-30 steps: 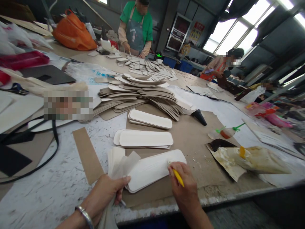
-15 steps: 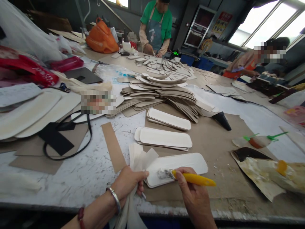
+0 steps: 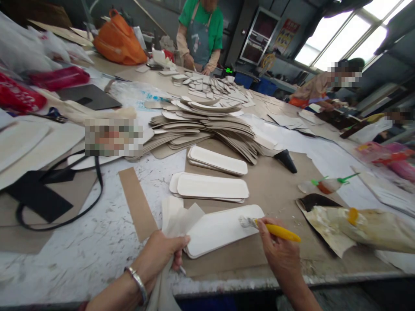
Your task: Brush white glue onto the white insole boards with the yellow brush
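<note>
My right hand [image 3: 282, 252] is closed around the yellow handle of a brush [image 3: 283, 232]. Its whitened bristles touch a white rounded panel [image 3: 217, 235] toward the right end. That panel tops a small stack on brown sheeting. My left hand [image 3: 164, 250] grips a bundle of thin pale strips [image 3: 172, 214] that fans out above the fist and hangs down below it. The left thumb rests at the panel's left end. A small pointed tip pokes out under the left fist; what it is I cannot make out. Beyond lie two more stacks of white panels [image 3: 212, 186].
A large heap of grey-backed curved pieces [image 3: 201, 127] lies farther back. At right are a glue-smeared bag [image 3: 366, 224], a small bottle [image 3: 327, 186] and a black cone [image 3: 285, 160]. A black strap [image 3: 100, 181] lies left. Co-workers, one in a green shirt [image 3: 215, 23], are across the table.
The brush has slid rightward along the panel, from near its left half to its right end. My left hand keeps its hold on the strips. The whole view has turned somewhat to the right.
</note>
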Demonstrator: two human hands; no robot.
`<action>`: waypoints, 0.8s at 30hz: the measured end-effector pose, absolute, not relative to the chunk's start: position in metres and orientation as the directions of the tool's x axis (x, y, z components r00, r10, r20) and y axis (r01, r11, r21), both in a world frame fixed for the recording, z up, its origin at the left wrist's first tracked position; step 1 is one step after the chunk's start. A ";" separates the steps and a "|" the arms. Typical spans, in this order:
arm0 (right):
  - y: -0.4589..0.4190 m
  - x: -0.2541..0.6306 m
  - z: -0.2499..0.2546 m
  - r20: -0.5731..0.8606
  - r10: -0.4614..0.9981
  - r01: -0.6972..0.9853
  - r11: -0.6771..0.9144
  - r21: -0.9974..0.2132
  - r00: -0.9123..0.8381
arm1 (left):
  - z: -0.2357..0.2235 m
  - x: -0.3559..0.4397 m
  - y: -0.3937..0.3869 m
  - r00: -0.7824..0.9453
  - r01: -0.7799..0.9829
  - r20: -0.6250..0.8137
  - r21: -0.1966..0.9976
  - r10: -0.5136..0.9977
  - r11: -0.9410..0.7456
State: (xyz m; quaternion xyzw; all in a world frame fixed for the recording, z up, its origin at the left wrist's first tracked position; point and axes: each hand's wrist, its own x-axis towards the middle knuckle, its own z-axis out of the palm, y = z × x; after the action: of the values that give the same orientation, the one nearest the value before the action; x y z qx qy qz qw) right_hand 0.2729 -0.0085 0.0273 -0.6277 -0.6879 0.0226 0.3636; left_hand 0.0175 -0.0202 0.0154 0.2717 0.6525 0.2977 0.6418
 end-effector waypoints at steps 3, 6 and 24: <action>-0.004 0.303 0.036 0.557 0.831 0.919 0.221 -0.326 -0.003 | 0.016 0.018 -0.021 -0.027 -0.015 -0.659 0.752 0.752 0.659; -0.002 0.313 0.043 0.607 0.788 0.945 0.266 -0.192 -0.098 | 0.017 0.019 -0.022 -0.044 -0.025 -0.647 0.762 0.761 0.647; -0.024 0.216 0.024 0.396 0.918 0.588 0.323 -0.742 -0.005 | 0.019 0.019 -0.022 -0.025 -0.095 -0.689 0.723 0.725 0.684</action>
State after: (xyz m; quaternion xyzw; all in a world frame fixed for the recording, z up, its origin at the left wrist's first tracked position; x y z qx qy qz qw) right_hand 0.2165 -0.0236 0.0245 -0.5507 -0.6837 0.1873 0.4407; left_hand 0.0187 -0.0217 0.0187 0.2444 0.6436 0.3135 0.6540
